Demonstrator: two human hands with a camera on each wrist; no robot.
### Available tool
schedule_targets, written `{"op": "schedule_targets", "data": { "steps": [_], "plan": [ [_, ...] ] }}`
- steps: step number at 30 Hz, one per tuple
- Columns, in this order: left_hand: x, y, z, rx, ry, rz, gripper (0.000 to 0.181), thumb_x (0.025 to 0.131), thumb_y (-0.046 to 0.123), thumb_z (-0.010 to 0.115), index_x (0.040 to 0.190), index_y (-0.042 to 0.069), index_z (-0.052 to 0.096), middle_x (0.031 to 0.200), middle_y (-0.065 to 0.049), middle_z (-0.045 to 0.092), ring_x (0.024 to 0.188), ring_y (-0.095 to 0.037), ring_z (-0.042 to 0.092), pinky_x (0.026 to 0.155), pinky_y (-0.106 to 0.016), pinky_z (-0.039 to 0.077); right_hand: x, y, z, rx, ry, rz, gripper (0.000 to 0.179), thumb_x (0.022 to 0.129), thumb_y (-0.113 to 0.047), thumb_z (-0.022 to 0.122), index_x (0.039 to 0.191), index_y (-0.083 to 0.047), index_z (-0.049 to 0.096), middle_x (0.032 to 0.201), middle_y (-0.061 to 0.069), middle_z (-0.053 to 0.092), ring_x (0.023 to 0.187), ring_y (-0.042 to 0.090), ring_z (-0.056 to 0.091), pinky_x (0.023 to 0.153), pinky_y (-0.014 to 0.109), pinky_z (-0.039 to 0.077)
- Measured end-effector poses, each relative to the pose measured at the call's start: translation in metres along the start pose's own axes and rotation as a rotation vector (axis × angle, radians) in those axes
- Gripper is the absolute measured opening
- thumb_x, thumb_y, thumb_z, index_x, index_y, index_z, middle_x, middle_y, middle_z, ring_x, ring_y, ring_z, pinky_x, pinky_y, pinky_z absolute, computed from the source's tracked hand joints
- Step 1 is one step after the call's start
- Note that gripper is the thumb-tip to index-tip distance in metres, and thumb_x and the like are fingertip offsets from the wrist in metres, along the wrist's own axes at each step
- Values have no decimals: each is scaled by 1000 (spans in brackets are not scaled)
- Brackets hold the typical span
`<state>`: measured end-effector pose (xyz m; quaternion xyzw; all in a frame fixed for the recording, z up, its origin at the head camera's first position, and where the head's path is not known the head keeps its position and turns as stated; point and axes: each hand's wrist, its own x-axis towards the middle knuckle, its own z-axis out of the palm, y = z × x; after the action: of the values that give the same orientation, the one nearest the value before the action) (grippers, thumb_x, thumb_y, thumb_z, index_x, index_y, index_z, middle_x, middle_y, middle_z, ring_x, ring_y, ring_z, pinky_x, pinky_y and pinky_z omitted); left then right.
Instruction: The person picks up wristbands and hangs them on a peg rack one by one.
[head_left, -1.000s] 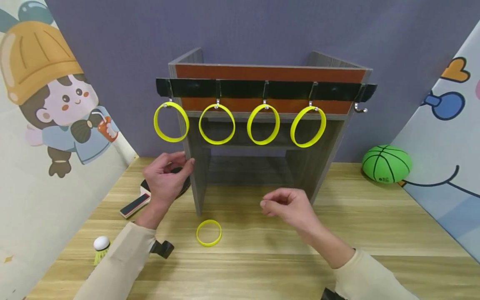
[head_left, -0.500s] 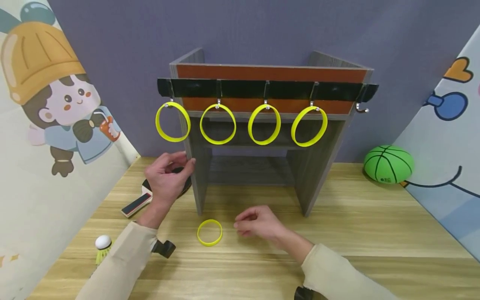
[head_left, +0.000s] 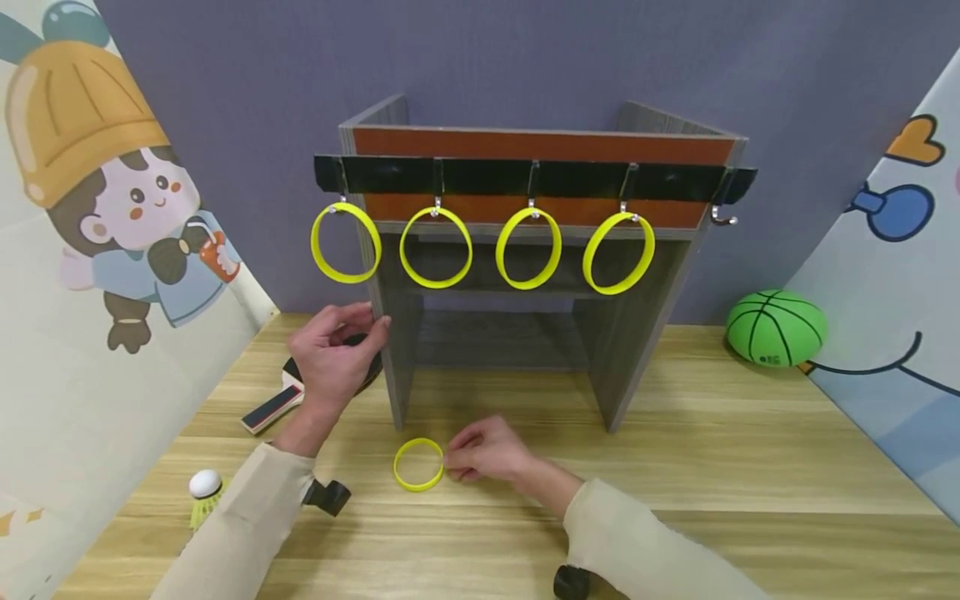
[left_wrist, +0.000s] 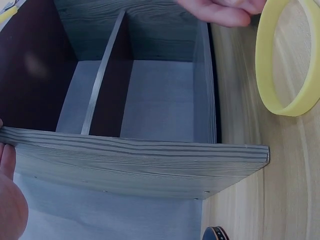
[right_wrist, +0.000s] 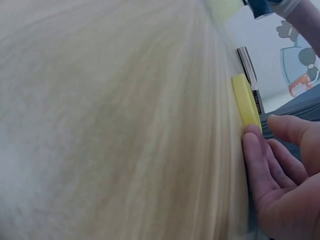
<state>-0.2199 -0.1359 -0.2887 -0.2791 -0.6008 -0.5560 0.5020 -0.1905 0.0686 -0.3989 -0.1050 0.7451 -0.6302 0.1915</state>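
Note:
A yellow wristband-like ring [head_left: 418,488] lies flat on the wooden table, before the grey shelf unit [head_left: 401,367]. My right hand [head_left: 487,450] is at its right side. In the right wrist view, fingertips touch the ring [right_wrist: 246,102] while the thumb stands apart from it. My left hand [head_left: 333,354] grips the front edge of the unit's left side panel between thumb and fingers. Several similar rings [head_left: 345,279] hang from hooks on the black rail [head_left: 487,177] across the unit's front; the rightmost hook [head_left: 723,218] is bare.
A table tennis paddle [head_left: 272,408] lies behind my left hand, partly hidden. A shuttlecock [head_left: 205,492] is beside my left sleeve. The green ball [head_left: 776,329] sits at the back right, near the wall.
My right hand has moved left and down across the table, from in front of the shelf unit to the lying ring. My left hand has stayed on the panel.

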Motion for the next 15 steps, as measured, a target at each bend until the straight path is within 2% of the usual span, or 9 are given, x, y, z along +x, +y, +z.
{"op": "schedule_targets", "data": {
  "steps": [15],
  "plan": [
    [-1, 1, 0, -7, 8, 2, 18, 63, -20, 73, 80, -16, 67, 66, -24, 60, 64, -8, 63, 63, -21, 54, 5, -4, 13, -85, 86, 26, 15, 75, -2, 78, 77, 4, 65, 62, 14, 64, 55, 19, 63, 52, 30, 55]
  ]
}}
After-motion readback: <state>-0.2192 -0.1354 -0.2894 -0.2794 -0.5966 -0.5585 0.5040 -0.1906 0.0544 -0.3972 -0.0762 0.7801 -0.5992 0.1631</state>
